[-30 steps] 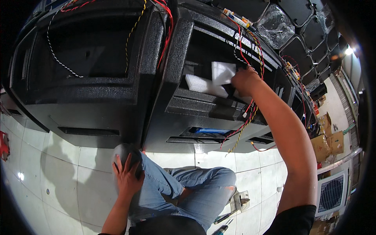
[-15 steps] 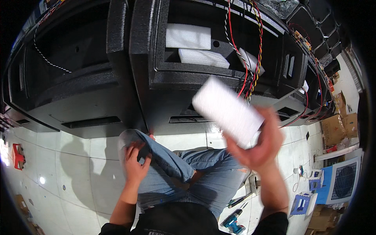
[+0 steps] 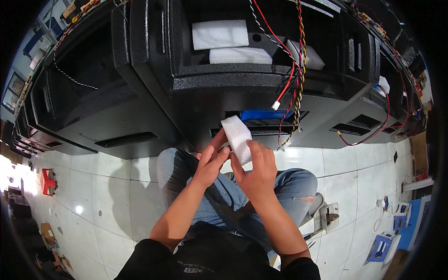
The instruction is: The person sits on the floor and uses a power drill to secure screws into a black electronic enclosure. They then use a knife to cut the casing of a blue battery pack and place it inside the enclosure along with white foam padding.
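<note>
A white foam block (image 3: 238,139) is held tilted between my two hands, above my lap and in front of the black cabinet (image 3: 205,112). My left hand (image 3: 212,161) grips its left side with the fingers partly behind it. My right hand (image 3: 256,167) pinches its right side and lower end. Inside the cabinet's opening lie more white foam pieces (image 3: 220,35), one leaning at the right. Red, black, yellow and white twisted wires (image 3: 301,70) hang over the cabinet's front edge, one ending in a white connector (image 3: 276,105). A blue object (image 3: 266,115) shows in the slot behind the foam block.
Another black cabinet (image 3: 121,112) adjoins on the left, and more stand to the right with red wires (image 3: 388,116) dangling. On the tiled floor are a red stool (image 3: 47,182), a metal piece (image 3: 329,217) beside my right foot, and a blue-and-white stool (image 3: 380,247).
My right hand has brought the foam block down and left toward my lap. My left hand has come off my knee and taken hold of it too. The view has shifted right.
</note>
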{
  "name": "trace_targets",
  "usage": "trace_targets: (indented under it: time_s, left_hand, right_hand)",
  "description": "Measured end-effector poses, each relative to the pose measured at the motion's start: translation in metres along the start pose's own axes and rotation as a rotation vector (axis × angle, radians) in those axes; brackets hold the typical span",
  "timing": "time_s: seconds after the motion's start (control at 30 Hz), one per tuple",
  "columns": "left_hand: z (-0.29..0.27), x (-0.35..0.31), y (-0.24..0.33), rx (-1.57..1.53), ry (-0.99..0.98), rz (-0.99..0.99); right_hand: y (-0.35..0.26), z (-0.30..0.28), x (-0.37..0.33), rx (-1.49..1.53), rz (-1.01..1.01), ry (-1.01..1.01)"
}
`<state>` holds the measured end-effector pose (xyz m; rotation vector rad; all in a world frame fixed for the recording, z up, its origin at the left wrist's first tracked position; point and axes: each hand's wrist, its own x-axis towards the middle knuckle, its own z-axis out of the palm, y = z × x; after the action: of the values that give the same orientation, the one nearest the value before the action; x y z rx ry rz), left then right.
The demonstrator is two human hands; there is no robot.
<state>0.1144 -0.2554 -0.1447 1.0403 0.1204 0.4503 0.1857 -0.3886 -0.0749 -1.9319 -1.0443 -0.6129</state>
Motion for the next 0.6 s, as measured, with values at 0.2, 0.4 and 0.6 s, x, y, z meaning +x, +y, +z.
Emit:
trace_targets:
  time_s: [0.2,0.4,0.6]
  left_hand:
    - [-0.006,0.014,-0.003,0.093,0.059,-0.100]
    - [-0.002,0.016,0.004,0.194,0.129,-0.102]
    - [0.005,0.014,0.008,0.064,0.233,-0.044]
  right_hand:
    - [0.012,0.009,-0.013,0.056,0.013,0.021]
    - [0.016,0.010,-0.022,0.061,0.037,0.026]
    - [0.018,0.013,-0.050,0.298,0.183,-0.078]
